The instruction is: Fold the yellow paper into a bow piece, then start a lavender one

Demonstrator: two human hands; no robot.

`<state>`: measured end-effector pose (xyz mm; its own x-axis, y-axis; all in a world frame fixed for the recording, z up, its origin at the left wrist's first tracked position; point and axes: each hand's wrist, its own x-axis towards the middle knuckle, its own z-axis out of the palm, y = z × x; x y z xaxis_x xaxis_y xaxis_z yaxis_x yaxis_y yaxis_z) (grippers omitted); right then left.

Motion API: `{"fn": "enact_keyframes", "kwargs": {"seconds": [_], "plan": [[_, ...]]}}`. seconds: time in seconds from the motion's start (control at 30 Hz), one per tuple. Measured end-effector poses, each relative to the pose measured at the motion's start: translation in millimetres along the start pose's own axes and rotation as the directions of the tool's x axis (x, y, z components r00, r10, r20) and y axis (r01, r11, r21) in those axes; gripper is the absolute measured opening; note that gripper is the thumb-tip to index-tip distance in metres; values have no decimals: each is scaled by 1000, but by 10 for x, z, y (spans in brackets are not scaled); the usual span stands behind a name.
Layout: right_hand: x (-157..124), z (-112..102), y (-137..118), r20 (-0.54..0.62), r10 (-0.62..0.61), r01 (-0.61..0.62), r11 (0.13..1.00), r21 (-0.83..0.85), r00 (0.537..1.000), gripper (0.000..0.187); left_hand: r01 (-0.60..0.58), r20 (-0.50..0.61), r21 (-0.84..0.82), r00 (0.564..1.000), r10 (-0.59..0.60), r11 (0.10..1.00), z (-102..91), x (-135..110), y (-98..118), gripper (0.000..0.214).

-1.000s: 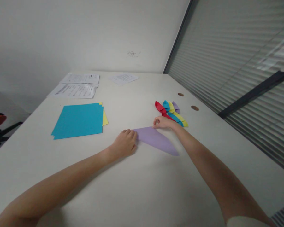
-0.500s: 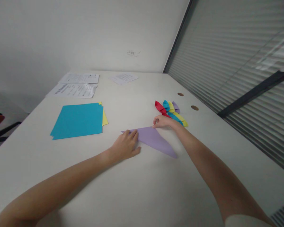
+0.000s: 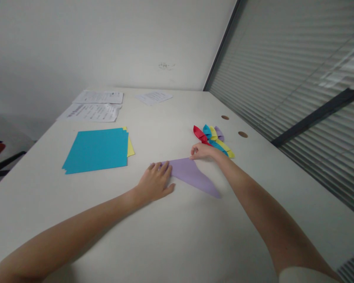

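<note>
A sheet of purple paper [image 3: 188, 170], folded into a triangle, lies on the white table before me. My left hand [image 3: 156, 181] rests flat over its left end, fingers stretched out and thumb apart, covering that corner. At the far corner of the paper, my right hand [image 3: 201, 151] pinches the edge between thumb and forefinger. The paper's right tip points toward me and lies loose. Just beyond my right hand are several folded paper pieces in red [image 3: 200, 134], blue [image 3: 207, 131], yellow [image 3: 213, 133] and purple; my hand and wrist partly hide them.
To the left lies a stack of blue paper sheets [image 3: 97, 151] with yellow paper [image 3: 131, 147] sticking out beneath. Printed sheets [image 3: 91, 113] lie at the back left, another printed sheet [image 3: 153, 98] at the back middle. Window blinds [image 3: 301, 78] border the table's right side.
My left hand has shifted slightly left, its fingers spread a little more over the paper's left corner. My right hand stays at the far corner.
</note>
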<state>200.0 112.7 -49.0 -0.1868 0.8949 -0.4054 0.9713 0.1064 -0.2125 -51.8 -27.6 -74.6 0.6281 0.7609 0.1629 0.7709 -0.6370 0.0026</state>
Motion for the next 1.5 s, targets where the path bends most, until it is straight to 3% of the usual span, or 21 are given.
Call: {"fn": "enact_keyframes", "kwargs": {"seconds": [0.23,0.8,1.03,1.13,1.2,1.27,1.33,1.4,1.5], "plan": [[22,13,26,3,-16,16,1000,4,1000,26,51,-9,8,999,-51,999,41,-11,26,61],[45,-19,25,20,-7,7,1000,-13,1000,26,10,1,12,1000,-10,1000,19,2,-14,59],[-57,-79,17,26,15,-17,998,67,1000,26,-5,3,32,1000,5,999,-8,4,-15,60],[-173,-113,-59,-25,42,-39,992,120,999,25,1,-1,34,1000,-1,999,-21,-6,-8,58],[-300,-102,-171,-162,45,-30,995,97,986,22,3,-7,31,1000,-3,1000,-24,-11,-6,57],[-475,-32,-337,-330,-60,80,996,50,942,17,0,-10,25,1000,0,1000,-21,-13,-6,57],[-680,103,-537,-400,-257,283,959,8,880,16,-5,-6,18,1000,5,1000,-14,-12,-9,56],[-872,285,-731,-369,-435,450,892,-50,822,19,-4,2,13,1000,4,1000,-7,-9,-14,56],[-1049,553,-927,-278,-520,510,853,-112,808,30,-3,13,8,1000,3,1000,-2,-6,-18,56]]}}
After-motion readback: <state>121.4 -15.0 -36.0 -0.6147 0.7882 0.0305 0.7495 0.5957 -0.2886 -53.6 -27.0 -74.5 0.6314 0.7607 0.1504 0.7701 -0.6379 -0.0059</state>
